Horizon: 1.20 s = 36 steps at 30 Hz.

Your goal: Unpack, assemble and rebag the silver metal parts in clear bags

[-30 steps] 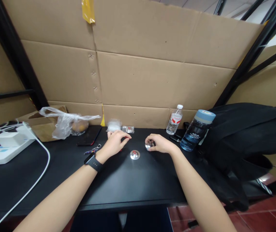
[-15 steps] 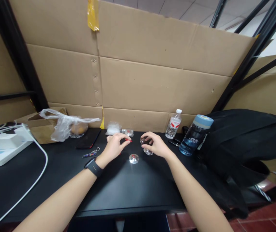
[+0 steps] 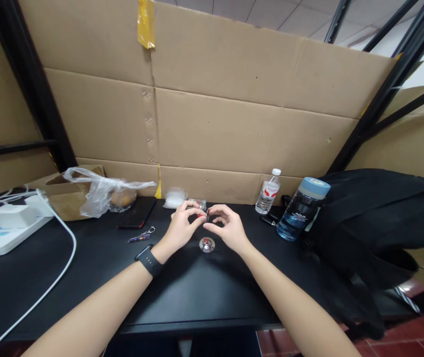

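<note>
Left hand (image 3: 180,228) fingers pinching a red bit (image 3: 199,216), right hand (image 3: 228,229) fingers a metal piece (image 3: 207,214); both above tabletop (image 3: 182,285) disc (image 3: 207,244).

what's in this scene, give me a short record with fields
left hand: pinches a small red piece
right hand: pinches a small silver metal piece, close to the red one
below the hands: round silver metal disc with a red centre, lying on the black table
right side: clear plastic water bottle with a white cap, blue-tinted bottle with a pale blue lid, black bag
left side: clear plastic bag, white power strip
</note>
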Each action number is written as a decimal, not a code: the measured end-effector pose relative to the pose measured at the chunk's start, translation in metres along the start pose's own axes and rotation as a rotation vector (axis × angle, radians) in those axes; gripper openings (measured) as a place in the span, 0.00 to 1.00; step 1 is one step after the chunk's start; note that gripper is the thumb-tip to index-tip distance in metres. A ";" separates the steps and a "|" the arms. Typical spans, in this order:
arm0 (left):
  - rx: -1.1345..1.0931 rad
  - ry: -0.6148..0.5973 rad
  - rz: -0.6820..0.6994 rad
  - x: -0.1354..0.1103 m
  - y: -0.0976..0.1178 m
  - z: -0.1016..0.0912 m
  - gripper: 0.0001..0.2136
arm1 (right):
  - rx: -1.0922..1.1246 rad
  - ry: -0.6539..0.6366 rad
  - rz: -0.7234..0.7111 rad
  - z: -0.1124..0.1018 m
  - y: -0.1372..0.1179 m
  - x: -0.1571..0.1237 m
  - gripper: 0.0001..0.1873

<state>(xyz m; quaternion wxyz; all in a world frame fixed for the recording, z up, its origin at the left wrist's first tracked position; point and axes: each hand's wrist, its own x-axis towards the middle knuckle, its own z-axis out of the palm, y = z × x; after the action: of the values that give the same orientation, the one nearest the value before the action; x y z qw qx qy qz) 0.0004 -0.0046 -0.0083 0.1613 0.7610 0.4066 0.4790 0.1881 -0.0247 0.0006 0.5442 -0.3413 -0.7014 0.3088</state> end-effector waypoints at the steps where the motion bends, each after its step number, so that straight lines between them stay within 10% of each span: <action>1: 0.023 0.008 -0.001 -0.001 0.001 0.000 0.07 | 0.009 0.003 0.006 0.000 0.000 0.000 0.21; 14: 0.151 0.040 0.037 -0.005 0.015 -0.001 0.06 | 0.099 0.002 0.041 0.001 0.006 0.001 0.17; 36: 0.253 -0.088 0.096 -0.010 0.016 0.002 0.06 | -0.446 -0.204 -0.052 -0.017 0.002 0.003 0.03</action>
<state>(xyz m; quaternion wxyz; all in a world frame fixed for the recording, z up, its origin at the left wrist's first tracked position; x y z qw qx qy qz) 0.0078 -0.0217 -0.0050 0.0585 0.8141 0.4194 0.3974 0.2041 -0.0202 0.0042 0.3894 -0.4019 -0.8121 0.1653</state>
